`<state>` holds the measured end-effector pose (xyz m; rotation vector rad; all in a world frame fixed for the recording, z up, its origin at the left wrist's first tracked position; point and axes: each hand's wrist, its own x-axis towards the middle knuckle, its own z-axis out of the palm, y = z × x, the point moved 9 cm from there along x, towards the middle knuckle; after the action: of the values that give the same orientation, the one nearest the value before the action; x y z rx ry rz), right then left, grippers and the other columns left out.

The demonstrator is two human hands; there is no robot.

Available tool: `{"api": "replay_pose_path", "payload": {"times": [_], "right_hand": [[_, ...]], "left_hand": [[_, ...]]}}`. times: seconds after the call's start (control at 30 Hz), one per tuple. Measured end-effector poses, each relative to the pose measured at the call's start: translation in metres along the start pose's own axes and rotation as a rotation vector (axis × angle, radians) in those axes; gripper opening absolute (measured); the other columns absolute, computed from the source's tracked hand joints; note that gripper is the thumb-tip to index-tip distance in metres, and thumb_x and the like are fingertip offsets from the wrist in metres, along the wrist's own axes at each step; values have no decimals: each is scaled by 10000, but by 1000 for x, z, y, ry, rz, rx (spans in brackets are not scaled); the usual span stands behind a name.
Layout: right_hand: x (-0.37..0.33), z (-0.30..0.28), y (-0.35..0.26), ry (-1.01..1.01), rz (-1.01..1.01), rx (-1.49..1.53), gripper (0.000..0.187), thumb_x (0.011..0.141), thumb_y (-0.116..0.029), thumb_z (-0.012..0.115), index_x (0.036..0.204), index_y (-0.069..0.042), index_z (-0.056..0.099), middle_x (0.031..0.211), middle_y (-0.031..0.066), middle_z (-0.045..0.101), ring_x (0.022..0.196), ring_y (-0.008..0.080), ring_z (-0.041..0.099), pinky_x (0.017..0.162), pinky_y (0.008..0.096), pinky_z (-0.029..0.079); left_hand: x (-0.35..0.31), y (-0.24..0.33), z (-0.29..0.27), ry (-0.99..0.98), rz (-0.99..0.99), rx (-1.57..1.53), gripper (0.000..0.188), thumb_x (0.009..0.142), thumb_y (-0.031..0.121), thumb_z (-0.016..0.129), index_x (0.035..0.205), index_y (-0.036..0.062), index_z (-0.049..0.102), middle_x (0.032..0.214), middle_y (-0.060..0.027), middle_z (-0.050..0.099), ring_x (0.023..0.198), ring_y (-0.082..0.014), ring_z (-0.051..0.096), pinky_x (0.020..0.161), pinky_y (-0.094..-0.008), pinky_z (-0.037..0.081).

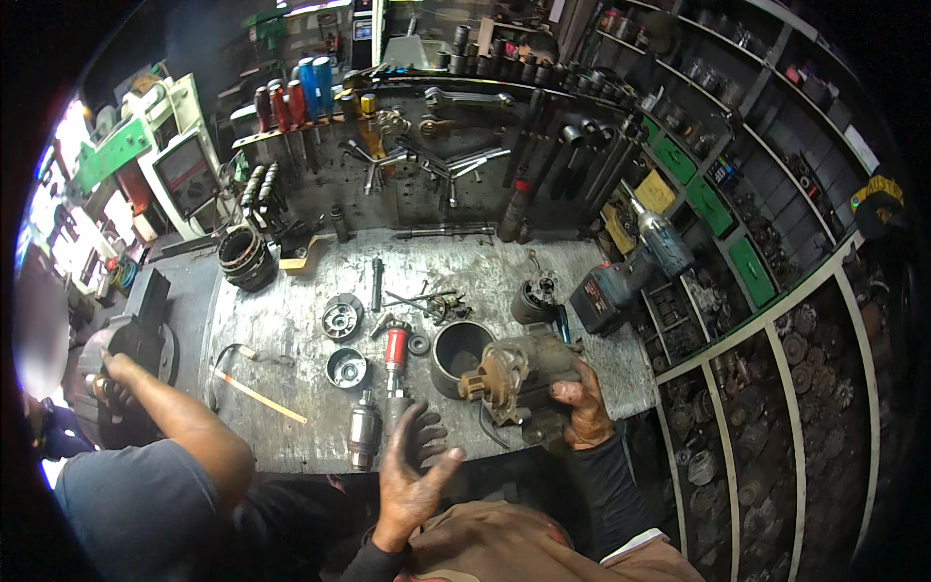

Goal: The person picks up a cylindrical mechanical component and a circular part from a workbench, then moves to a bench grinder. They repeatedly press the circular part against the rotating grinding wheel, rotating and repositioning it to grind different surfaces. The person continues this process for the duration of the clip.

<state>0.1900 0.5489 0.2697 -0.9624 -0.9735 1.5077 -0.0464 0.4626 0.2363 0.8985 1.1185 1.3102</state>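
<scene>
My right hand (585, 405) is closed around the body of a starter motor (533, 364), raised over the front edge of the bench. Its toothed pinion gear (475, 385) points left, in front of an open metal cylinder (444, 373). My left hand (412, 475) is held up, fingers spread and holding nothing, just right of a motor armature (365, 427). Behind that hand lies a red-bodied tool with a metal end (397, 344). Two round end covers, one farther (341, 318) and one nearer (347, 370), lie to its left.
At left a co-worker's hand (114, 373) rests on a dark bench vise (145, 335). A cordless impact wrench (621, 281) stands at the bench's right end. Screwdrivers (296, 102) and wrenches (470, 97) fill the back rack. Parts shelves (776, 335) border the right side.
</scene>
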Motion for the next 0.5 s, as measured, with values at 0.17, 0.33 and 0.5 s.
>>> {"api": "replay_pose_path", "payload": {"times": [0.17,0.33,0.5], "right_hand": [[4,37,-24,-102,-107,-197,794,753,-269,819,1405,46,491,1217,139,658,1123,220,639,1019,364,501],[3,66,-36,-135,-387,-771,1082,739,-473,902,1513,62,366,1414,290,501,1333,382,505,1146,463,387],[29,26,-8,-578,104,-327,942,867,-413,817,1579,-25,337,1374,221,570,1315,344,543,1132,456,418]], "left_hand": [[19,12,46,-42,117,-173,1108,844,269,858,1633,69,107,1507,-258,401,1352,-348,482,1101,-454,439],[31,-4,57,45,140,-475,679,985,198,539,1591,83,254,1482,-167,476,1299,-279,546,1050,-404,485],[39,-24,46,227,41,-633,590,1044,476,534,1446,45,498,1394,-135,597,1225,-291,617,1033,-449,520]]}}
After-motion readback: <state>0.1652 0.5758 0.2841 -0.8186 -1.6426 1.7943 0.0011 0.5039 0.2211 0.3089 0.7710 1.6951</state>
